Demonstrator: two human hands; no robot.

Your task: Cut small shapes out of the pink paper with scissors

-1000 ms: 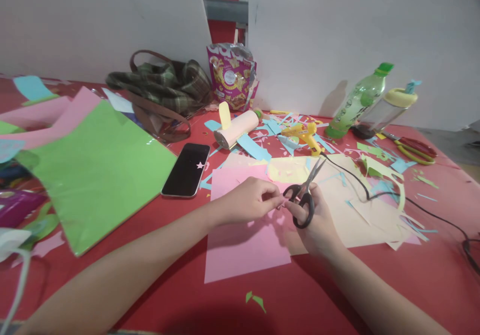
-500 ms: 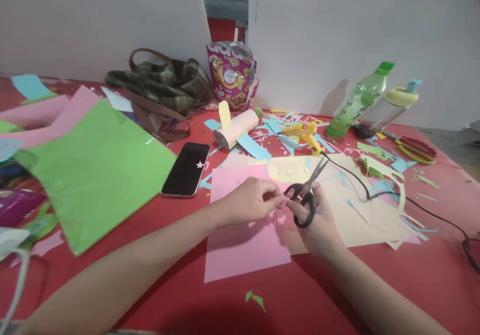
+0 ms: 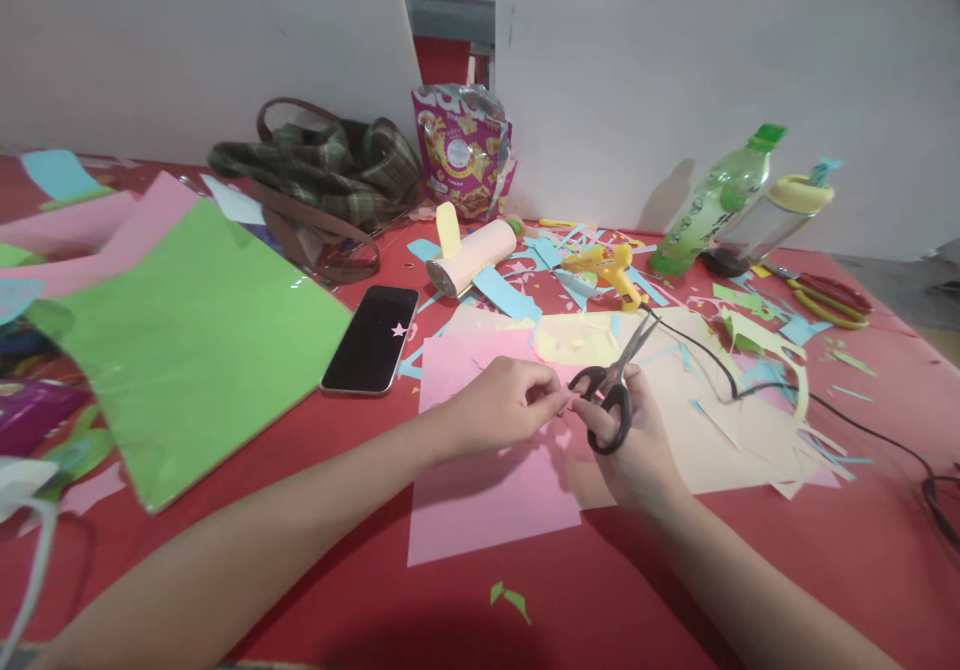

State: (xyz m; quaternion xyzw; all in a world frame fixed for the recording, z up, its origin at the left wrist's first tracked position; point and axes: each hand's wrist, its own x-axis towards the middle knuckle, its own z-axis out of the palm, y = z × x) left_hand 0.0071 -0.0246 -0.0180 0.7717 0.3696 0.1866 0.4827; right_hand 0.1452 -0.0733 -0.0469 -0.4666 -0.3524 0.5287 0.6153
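My right hand (image 3: 643, 440) is closed around a pair of black-handled scissors (image 3: 619, 410), whose blades point up and away from me. My left hand (image 3: 510, 402) is pinched, its fingertips meeting those of my right hand by the scissor handles. A small bit of pink paper (image 3: 571, 397) shows between the fingertips, mostly hidden. Beneath both hands lies a pink paper sheet (image 3: 480, 520), partly over a cream sheet (image 3: 705, 460). A tiny pink star (image 3: 399, 330) rests on a black phone (image 3: 367, 350) left of my hands.
A yellow glue gun (image 3: 611, 268) with a black cord lies among paper scraps. Behind stand a paper-covered roll (image 3: 480, 252), a snack bag (image 3: 461, 155), a green bottle (image 3: 716, 200) and a tumbler (image 3: 780, 220). Green sheets (image 3: 202, 350) lie left, red-and-yellow-handled scissors (image 3: 832, 300) right.
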